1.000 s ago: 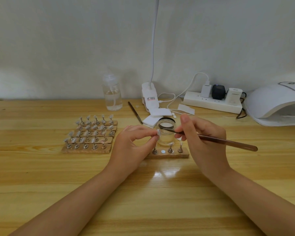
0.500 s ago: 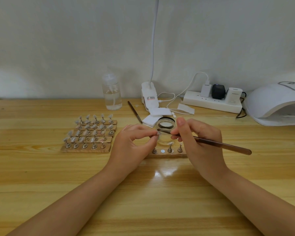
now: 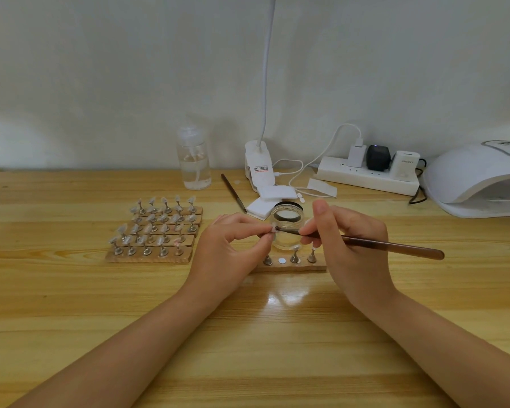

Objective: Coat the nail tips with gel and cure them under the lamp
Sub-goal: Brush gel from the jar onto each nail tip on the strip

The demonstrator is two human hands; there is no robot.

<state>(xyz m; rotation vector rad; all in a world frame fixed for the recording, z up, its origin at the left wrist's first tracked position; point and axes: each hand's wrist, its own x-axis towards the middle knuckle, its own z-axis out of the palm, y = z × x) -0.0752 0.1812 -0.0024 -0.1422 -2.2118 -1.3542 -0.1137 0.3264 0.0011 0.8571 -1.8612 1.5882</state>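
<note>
The left hand [image 3: 227, 254] pinches a tiny clear plastic nail tip [image 3: 274, 229] between its thumb and first finger, just in front of the small round glass jar of clear gel [image 3: 286, 228]. It may sit on a small stand, but the fingers hide that. The right hand [image 3: 351, 248] holds a long thin brown brush [image 3: 389, 246] like a pencil, with thumb and fingers pressed on the handle near the front. The brush's dark tip touches the nail tip, so I think the coating step is going on now.

The nail tip looks very light and thin. It will likely be slippery once wet gel is on it, and it could bend or pop out of a hard squeeze. The best place to hold it is by its edges or its stand, away from the wet top. The brush is stiff and light, and easy to steer when held close to the hairs.

Just below the hands lies a short wooden strip with little metal stands [image 3: 289, 262]. One spot on it shows only a flat round disc. To the left on the wooden bench [image 3: 71, 304] is a block of wooden strips full of nail tips on stands [image 3: 155, 231]. Most look clear, and one at the front looks pinkish. The big white dome curing lamp [image 3: 477, 181] waits at the far right, well apart from the hands, so curing has not come yet.
</note>
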